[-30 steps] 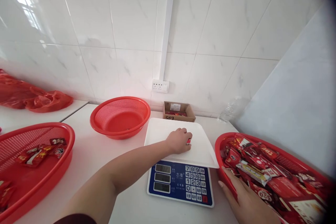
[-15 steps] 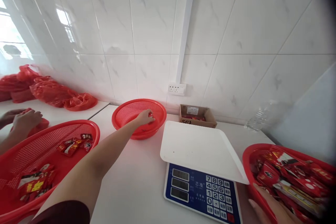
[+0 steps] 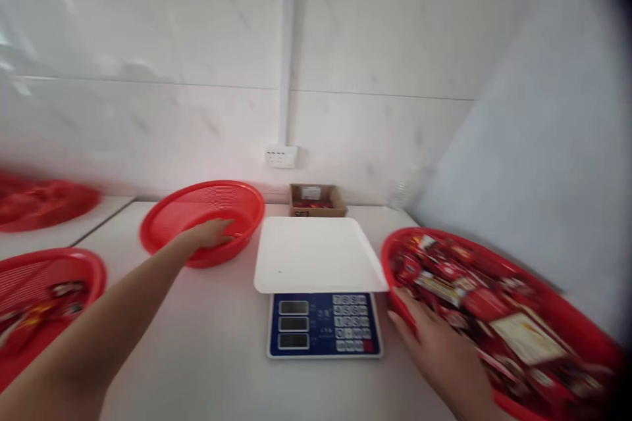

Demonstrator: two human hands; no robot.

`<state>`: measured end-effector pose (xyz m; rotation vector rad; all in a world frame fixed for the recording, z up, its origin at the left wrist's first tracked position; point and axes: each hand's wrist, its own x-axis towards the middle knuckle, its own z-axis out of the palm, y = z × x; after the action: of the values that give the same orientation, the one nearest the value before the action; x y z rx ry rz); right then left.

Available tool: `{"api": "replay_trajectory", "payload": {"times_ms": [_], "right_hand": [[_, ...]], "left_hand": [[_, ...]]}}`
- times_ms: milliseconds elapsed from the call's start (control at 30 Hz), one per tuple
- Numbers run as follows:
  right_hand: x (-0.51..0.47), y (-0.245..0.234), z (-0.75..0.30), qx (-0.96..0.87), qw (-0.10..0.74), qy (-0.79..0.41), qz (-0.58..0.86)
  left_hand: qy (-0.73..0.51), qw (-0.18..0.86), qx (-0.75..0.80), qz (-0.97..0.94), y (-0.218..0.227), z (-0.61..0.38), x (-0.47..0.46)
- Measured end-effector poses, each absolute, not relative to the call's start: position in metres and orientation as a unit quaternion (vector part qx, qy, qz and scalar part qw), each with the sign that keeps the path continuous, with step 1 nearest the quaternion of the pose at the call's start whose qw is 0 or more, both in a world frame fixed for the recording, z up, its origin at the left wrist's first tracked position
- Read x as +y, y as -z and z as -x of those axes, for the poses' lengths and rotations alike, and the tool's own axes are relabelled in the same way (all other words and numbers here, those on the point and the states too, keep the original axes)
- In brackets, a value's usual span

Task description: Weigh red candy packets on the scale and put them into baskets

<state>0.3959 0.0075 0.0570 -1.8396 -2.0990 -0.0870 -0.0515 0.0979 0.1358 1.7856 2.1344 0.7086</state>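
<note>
My left hand [image 3: 211,234] reaches into the round red mesh basket [image 3: 168,210] at the back left. Its fingers look stretched and apart, though blurred. By the fingertips a small red-and-white packet [image 3: 237,235] lies low in the basket. On the right, my right hand [image 3: 439,348] grips the near-left rim of a large red basket [image 3: 553,283] heaped with red snack packets [image 3: 486,302]. Between my hands stands a digital scale [image 3: 323,325] with a bare white pan [image 3: 316,253].
Another red basket [image 3: 91,270] with some packets is at the left edge. Behind the scale sits an open cardboard box [image 3: 318,212] with red contents. Red plastic bags [image 3: 54,200] lie back left. A clear plastic bottle [image 3: 401,194] stands by the wall, below and right of a socket [image 3: 281,156].
The view has swung right and blurred. My left hand has gone lower into the back basket, its fingers parting from the small packet. My right hand stays at its basket's rim.
</note>
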Motion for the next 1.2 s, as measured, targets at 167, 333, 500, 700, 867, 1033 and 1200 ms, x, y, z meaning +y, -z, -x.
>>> {"api": "replay_trajectory", "payload": {"times_ms": [167, 333, 500, 700, 867, 1033, 1200], "right_hand": [[0.004, -0.079, -0.385, -0.712, 0.141, -0.037, 0.687], [0.008, -0.091, -0.386, -0.668, 0.104, -0.124, 0.726], [0.008, -0.099, -0.389, -0.657, 0.129, -0.152, 0.727], [0.0, -0.104, -0.405, -0.622, 0.235, -0.288, 0.689], [0.006, -0.105, -0.419, -0.602, 0.293, -0.329, 0.666], [0.02, -0.112, -0.443, -0.54, 0.435, -0.245, 0.678], [0.036, -0.119, -0.443, -0.511, 0.454, -0.214, 0.697]], "left_hand": [[-0.332, 0.024, 0.662, -0.671, -0.125, 0.008, 0.069], [-0.461, -0.046, 0.527, -0.712, -0.072, -0.032, 0.014], [-0.467, 0.028, 0.565, -0.679, -0.029, -0.029, -0.011], [-0.476, 0.138, 0.658, -0.567, -0.015, -0.01, -0.006], [-0.498, 0.2, 0.669, -0.515, -0.014, -0.004, 0.0], [-0.475, 0.25, 0.662, -0.523, -0.013, -0.003, 0.002], [-0.462, 0.272, 0.659, -0.528, -0.019, -0.01, 0.001]]}}
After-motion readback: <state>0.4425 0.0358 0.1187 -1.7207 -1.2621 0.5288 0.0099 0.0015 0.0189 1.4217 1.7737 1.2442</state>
